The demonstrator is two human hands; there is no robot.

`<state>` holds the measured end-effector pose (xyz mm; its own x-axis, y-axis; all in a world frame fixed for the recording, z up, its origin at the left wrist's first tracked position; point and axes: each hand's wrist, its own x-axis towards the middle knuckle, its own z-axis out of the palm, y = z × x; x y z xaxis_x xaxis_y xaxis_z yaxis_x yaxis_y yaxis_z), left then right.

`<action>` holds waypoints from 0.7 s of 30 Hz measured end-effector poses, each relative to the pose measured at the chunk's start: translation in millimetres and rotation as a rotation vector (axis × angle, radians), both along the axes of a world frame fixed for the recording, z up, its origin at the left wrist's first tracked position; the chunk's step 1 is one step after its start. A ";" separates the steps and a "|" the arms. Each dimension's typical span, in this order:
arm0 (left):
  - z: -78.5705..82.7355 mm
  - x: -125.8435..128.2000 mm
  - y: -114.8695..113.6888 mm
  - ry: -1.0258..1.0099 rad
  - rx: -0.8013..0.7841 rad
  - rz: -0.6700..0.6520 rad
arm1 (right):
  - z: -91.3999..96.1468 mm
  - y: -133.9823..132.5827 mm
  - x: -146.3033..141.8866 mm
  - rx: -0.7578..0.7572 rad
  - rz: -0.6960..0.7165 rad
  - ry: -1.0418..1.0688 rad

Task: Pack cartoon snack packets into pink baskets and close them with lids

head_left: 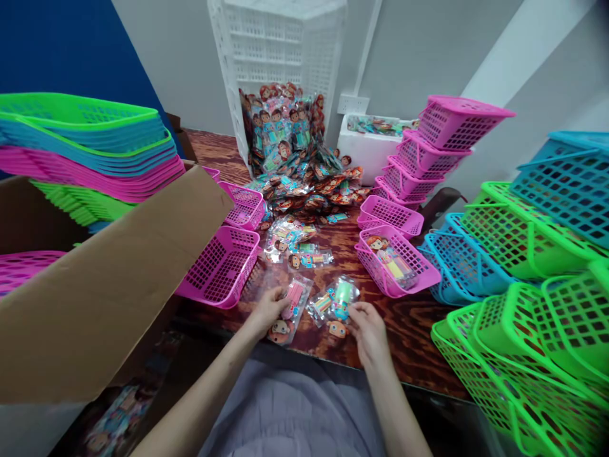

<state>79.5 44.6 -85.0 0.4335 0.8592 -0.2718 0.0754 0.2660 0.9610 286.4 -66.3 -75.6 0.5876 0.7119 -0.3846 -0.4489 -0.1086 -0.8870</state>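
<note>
Pink cartoon packet (295, 296) lies near the front edge of the wood-grained table (404, 346), the left hand (267, 312) touching its left side with partly curled fingers. The right hand (368, 327), loosely curled, touches a green cartoon packet (342, 297) beside a striped packet (323, 304); whether either hand grips, I cannot tell. Pink baskets flank them, the right-hand basket (372, 269) holding packets.
</note>
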 end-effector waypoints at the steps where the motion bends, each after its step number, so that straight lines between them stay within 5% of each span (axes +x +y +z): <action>1: -0.8 1.9 -0.7 -0.005 -0.006 -0.002 | 0.8 3.4 -13.2 0.000 0.039 0.043; 7: -6.5 21.8 -8.0 0.005 0.024 -0.058 | -14.3 21.8 -69.7 -0.022 0.205 -0.007; 12: 7.9 12.3 -5.5 0.052 0.147 -0.182 | -10.0 18.5 -30.7 -0.233 0.454 -0.614; 14: 19.5 0.9 -3.0 0.177 0.322 -0.233 | 0.5 19.9 -9.9 -0.467 0.439 -0.996; 17: 30.8 -9.3 -4.0 0.590 0.817 -0.364 | 12.1 33.4 -0.9 -0.731 0.452 -1.384; 21: 25.7 -6.3 -10.9 0.870 1.108 -0.573 | 8.4 58.1 -19.5 -0.625 0.499 -1.585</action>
